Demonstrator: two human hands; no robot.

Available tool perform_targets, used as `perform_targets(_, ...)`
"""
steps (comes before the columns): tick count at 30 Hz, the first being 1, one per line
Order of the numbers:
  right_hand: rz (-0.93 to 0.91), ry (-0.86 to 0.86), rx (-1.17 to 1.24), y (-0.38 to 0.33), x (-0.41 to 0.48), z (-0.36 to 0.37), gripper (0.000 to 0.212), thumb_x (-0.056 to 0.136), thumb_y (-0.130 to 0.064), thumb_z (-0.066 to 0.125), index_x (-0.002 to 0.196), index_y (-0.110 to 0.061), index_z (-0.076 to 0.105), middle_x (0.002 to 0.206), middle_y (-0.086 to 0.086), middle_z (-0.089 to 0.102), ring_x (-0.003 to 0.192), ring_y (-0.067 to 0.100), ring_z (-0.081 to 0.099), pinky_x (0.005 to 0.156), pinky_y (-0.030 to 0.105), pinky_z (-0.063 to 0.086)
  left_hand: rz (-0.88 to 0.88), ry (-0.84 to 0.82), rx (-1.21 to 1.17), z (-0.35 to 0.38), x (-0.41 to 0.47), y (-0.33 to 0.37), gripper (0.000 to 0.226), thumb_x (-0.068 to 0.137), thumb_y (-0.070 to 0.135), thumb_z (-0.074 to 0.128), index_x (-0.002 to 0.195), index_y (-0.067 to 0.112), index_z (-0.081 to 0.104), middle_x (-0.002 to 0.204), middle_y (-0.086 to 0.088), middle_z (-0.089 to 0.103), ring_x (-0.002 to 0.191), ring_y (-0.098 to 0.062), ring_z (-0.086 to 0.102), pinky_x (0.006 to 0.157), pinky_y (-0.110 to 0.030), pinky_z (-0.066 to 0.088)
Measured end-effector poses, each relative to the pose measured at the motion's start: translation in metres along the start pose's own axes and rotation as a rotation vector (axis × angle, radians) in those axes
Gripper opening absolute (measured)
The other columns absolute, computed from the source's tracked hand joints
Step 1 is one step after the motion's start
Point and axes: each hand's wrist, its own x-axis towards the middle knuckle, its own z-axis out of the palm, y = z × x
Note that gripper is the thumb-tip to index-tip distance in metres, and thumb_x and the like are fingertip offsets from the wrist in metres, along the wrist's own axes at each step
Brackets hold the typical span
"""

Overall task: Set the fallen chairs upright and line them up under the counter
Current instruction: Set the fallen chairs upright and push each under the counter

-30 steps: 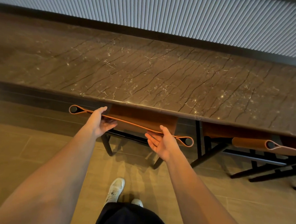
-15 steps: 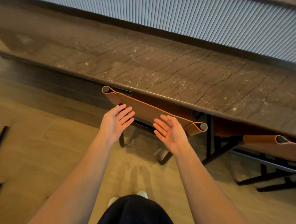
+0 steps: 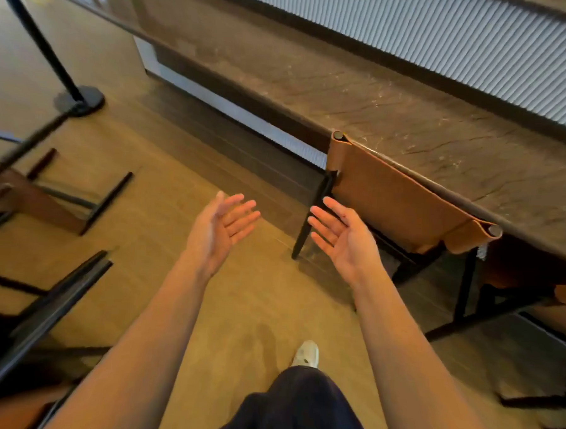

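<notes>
An upright chair with a tan leather backrest (image 3: pixel 397 200) and black legs stands tucked under the dark stone counter (image 3: pixel 411 122). My left hand (image 3: pixel 220 227) and my right hand (image 3: pixel 341 237) hover in front of it, palms facing each other, fingers straight, holding nothing. The right hand is just short of the chair's left leg. A fallen chair (image 3: pixel 46 198) lies on the floor at far left, its black legs pointing up and sideways. Another fallen chair's black frame (image 3: pixel 50 304) lies at lower left.
A black stanchion pole with a round base (image 3: pixel 79 100) stands at upper left. A second tucked chair (image 3: pixel 562 294) is partly visible at the right edge under the counter. My white shoe (image 3: pixel 305 353) is on the wooden floor. A ribbed wall runs behind the counter.
Both hands have let go of the tan backrest and pulled back, open. My view has swung left, bringing the fallen chairs and the stanchion into sight.
</notes>
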Motion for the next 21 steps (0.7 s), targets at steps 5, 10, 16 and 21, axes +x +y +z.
perform_targets(5,0.09,-0.108,-0.073,0.081,-0.047,0.068,0.023,0.099,-0.029,0.046,0.112,-0.023,0.063,0.106,0.003,0.071,0.097,0.016,0.066,0.078,0.029,0.05,0.052,0.13,-0.014,-0.102,-0.088,0.019,0.037,0.101,0.04,0.034,0.113,0.013,0.058,0.112,-0.009,0.067,0.102,-0.023,0.064,0.089,-0.034,0.05)
perform_targets(10,0.194,-0.23,-0.166,0.148,-0.079,0.138,0.02,0.1,-0.026,0.042,0.106,-0.024,0.061,0.101,0.003,0.069,0.09,0.015,0.064,0.077,0.029,0.047,0.113,0.302,-0.063,-0.199,-0.168,0.032,0.039,0.1,0.039,0.037,0.119,0.011,0.057,0.121,-0.011,0.064,0.107,-0.023,0.063,0.091,-0.035,0.048)
perform_targets(16,0.296,-0.407,-0.317,0.205,-0.093,0.231,0.021,0.1,-0.027,0.044,0.105,-0.023,0.063,0.1,0.003,0.071,0.092,0.016,0.066,0.079,0.03,0.05,0.245,0.508,-0.152,-0.293,-0.246,0.054,0.036,0.099,0.039,0.042,0.117,0.014,0.061,0.119,-0.008,0.068,0.112,-0.022,0.063,0.093,-0.037,0.047)
perform_targets(21,0.367,-0.559,-0.448,0.251,-0.089,0.302,0.021,0.099,-0.028,0.045,0.109,-0.023,0.063,0.102,0.003,0.071,0.091,0.015,0.066,0.079,0.029,0.048,0.332,0.687,-0.268,-0.345,-0.283,0.069,0.033,0.099,0.036,0.042,0.115,0.013,0.061,0.115,-0.009,0.069,0.109,-0.022,0.064,0.092,-0.037,0.047)
